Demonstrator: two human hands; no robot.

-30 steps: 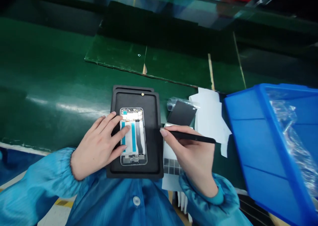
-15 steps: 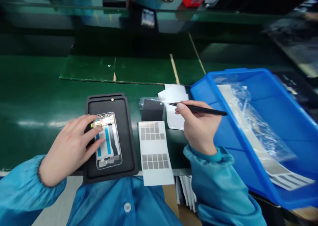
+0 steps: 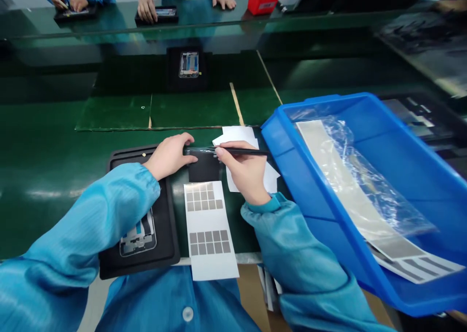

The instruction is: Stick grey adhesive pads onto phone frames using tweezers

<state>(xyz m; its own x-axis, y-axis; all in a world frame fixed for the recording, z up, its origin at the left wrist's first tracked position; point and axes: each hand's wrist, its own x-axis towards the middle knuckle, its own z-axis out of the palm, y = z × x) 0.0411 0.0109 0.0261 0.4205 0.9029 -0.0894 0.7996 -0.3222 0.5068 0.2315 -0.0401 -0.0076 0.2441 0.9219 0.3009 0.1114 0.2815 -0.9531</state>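
Note:
My right hand (image 3: 248,172) grips black tweezers (image 3: 246,151) like a pen, their tip pointing left over a black square pad (image 3: 204,167). A strip of clear film lies along the pad's upper edge, at the tweezers' tip. My left hand (image 3: 168,156) is at the pad's left side, thumb and fingers apart around the film's end; whether it touches the film I cannot tell. Under my left forearm, an opened phone (image 3: 138,238) lies in a black tray (image 3: 168,232), partly hidden by the sleeve. Below the pad lies a white sheet (image 3: 211,266) with rows of grey squares.
White papers (image 3: 237,135) lie behind my right hand. A blue bin (image 3: 328,225) with plastic bags and strips stands at the right. Another phone (image 3: 188,64) sits in a tray across the bench. Co-workers' hands (image 3: 147,7) and a red box (image 3: 263,2) are at the far side.
My left hand has left the phone and moved right and up to the film by the pad. The view has shifted, showing more of the far side. My right hand still holds the tweezers.

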